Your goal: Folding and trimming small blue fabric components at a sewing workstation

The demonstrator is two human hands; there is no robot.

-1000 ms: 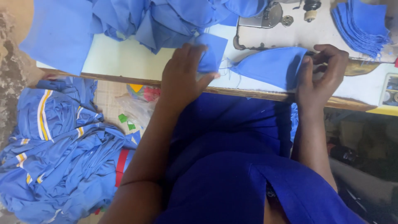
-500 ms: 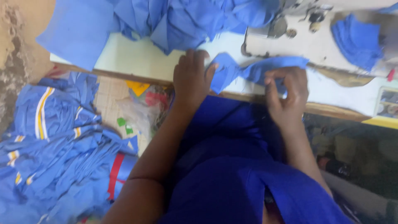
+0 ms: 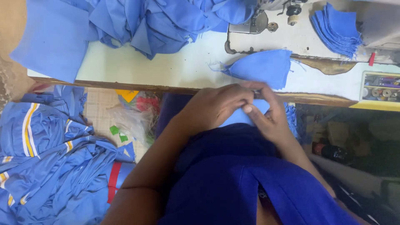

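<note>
The fingers [image 3: 249, 109] of both hands meet at the near edge of the pale work surface [image 3: 166, 68], closed in a pinch on a small piece of light blue woven cloth [image 3: 238, 118] that hangs from the surface edge down toward the lap. The left hand [image 3: 212, 106] covers the piece from above with fingers curled tight; the right hand [image 3: 268, 114] comes in from the other side, thumb and forefinger nipped on the same edge. What exactly lies between the fingertips is partly hidden, possibly a folded seam. The cloth is judged light, limp and thin; it will crease and slide readily, so the hold belongs at the raw edge or a corner, with both hands keeping the layers aligned. It is not fragile, though the cut edges fray. Just beyond the hands lies a curved, pocket-shaped light blue cloth panel [image 3: 260, 67] with loose threads at its tip. Farther back stand a grey sewing machine [image 3: 287, 35], a fanned stack of blue cut pieces [image 3: 337, 27] and a heap of blue fabric [image 3: 166, 21]. Striped blue garments [image 3: 46, 150] lie on the floor to the left.
</note>
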